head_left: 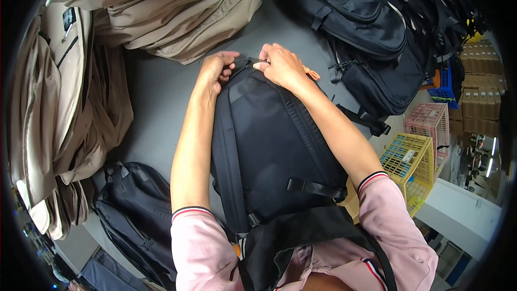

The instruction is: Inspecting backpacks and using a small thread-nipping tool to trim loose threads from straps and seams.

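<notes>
A black backpack (264, 134) lies in front of me on the grey table, its top end away from me and its shoulder straps facing up. At its top left edge is my left hand (217, 70), fingers curled in. My right hand (281, 66) is closed in a pinch at the top right edge. A thin dark strip or cord seems to run between the fingertips of both hands, too fine to name. An orange cord (311, 73) shows beside my right wrist. The backpack's lower end reaches my black apron (307, 237).
Beige bags (177, 16) are piled at the far left and along the left (48, 102) of the grey table (156, 108). Another black backpack (134, 205) lies near left. More black backpacks (355, 27) are heaped far right. Yellow (406, 153) and pink crates (431, 121) stand beyond the right edge.
</notes>
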### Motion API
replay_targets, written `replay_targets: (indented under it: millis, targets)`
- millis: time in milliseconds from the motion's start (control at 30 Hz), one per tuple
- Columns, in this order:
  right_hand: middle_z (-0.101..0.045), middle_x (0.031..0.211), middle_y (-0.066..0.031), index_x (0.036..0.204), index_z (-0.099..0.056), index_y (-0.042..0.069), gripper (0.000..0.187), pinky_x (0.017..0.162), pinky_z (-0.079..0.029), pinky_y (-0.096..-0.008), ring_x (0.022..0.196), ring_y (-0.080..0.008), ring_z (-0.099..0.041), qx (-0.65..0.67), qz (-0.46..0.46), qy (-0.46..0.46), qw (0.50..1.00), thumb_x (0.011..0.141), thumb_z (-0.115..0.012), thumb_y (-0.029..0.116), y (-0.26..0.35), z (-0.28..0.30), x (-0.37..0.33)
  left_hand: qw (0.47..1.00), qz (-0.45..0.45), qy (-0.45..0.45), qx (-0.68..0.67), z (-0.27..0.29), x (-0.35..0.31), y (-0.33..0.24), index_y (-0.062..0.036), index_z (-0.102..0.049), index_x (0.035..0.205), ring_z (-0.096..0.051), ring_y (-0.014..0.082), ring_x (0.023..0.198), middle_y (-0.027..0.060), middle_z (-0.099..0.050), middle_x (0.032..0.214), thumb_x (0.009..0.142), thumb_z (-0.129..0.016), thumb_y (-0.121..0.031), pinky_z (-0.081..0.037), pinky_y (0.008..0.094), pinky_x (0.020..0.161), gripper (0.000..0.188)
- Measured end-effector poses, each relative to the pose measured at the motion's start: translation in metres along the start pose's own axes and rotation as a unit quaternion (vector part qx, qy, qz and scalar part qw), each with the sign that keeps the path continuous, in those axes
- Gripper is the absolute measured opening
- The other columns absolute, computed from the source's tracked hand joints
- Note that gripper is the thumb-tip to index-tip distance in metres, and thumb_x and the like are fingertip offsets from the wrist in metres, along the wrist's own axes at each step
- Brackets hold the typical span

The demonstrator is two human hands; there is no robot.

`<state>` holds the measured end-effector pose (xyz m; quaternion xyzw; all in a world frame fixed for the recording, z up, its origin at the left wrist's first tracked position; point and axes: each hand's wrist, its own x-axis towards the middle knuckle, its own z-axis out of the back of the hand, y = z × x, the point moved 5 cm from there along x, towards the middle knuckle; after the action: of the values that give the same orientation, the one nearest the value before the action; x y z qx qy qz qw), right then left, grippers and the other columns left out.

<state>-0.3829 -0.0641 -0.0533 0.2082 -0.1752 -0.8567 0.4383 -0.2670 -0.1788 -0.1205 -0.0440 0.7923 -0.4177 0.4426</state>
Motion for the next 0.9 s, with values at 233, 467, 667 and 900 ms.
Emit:
replay_targets:
  millis: [233, 467, 667, 900]
  targets:
    - [-0.059, 0.091, -0.0116, 0.089, -0.058, 0.006, 0.024, 0.073, -0.046, -0.0446, 0.087, -0.0334, -0.059, -0.016, 0.009, -0.005, 1.000, 0.077, -0.068, 0.024, 0.007, 0.002, -0.002, 1.000, -0.004, 0.003, 0.007, 0.002, 0.000, 0.001, -0.0021, -0.058, 0.105, -0.036, 0.0028, 0.048, -0.0023, -0.050, 0.066, 0.086, -0.049, -0.005, -0.023, 0.0169, 0.038, 0.021]
    - [-0.059, 0.091, -0.0127, 0.090, -0.060, 0.005, 0.022, 0.076, -0.047, -0.0439, 0.088, -0.0330, -0.061, 0.017, 0.012, -0.037, 0.999, 0.076, -0.069, 0.020, 0.003, -0.003, -0.002, 1.000, -0.004, 0.008, 0.025, 0.003, -0.003, 0.000, -0.0018, -0.059, 0.110, -0.037, 0.0034, 0.052, -0.0033, -0.051, 0.069, 0.087, -0.053, -0.009, -0.026, 0.0159, 0.043, 0.025]
    - [-0.062, 0.093, -0.0141, 0.093, -0.065, 0.005, 0.025, 0.079, -0.047, -0.0392, 0.090, -0.0305, -0.061, 0.095, 0.050, 0.010, 0.994, 0.073, -0.071, 0.019, -0.007, -0.010, 0.020, 0.982, -0.113, 0.123, 0.089, 0.003, -0.016, -0.007, -0.0014, -0.058, 0.119, -0.047, 0.0046, 0.068, -0.0033, -0.057, 0.079, 0.087, -0.058, -0.010, -0.040, 0.0171, 0.064, 0.033]
    - [-0.065, 0.089, -0.0132, 0.096, -0.067, 0.004, 0.024, 0.079, -0.046, -0.0331, 0.087, -0.0234, -0.062, 0.182, 0.038, 0.070, 0.980, 0.076, -0.069, 0.019, -0.010, -0.027, 0.033, 0.975, -0.144, 0.110, 0.129, 0.004, -0.003, -0.018, -0.0039, -0.063, 0.113, -0.056, 0.0055, 0.074, 0.0013, -0.064, 0.087, 0.090, -0.057, -0.015, -0.041, 0.0182, 0.061, 0.026]
